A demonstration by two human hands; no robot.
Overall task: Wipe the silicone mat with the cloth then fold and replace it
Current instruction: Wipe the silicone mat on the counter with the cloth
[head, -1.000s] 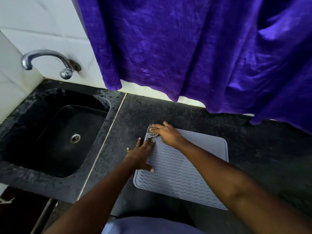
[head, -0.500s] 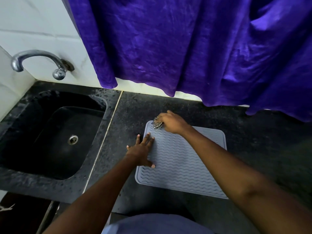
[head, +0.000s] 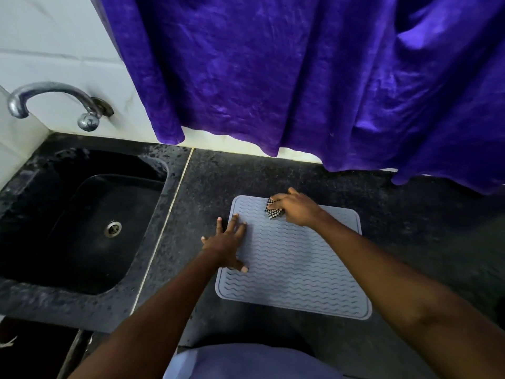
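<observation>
A grey silicone mat (head: pixel 295 266) with wavy ridges lies flat on the black speckled counter (head: pixel 207 187). My right hand (head: pixel 297 207) presses a small black-and-white checked cloth (head: pixel 273 210) onto the mat near its far edge; most of the cloth is hidden under the fingers. My left hand (head: pixel 226 243) lies flat with fingers spread on the mat's left edge, partly on the counter, holding nothing.
A black sink (head: pixel 32 222) with a metal drain (head: pixel 112 228) is set into the counter at the left, under a chrome tap (head: pixel 52 101). A purple curtain (head: pixel 300 77) hangs over the white tiled wall, its hem just behind the mat.
My right hand with the cloth has slid right along the mat's far edge, away from the far left corner. My left hand stays on the left edge.
</observation>
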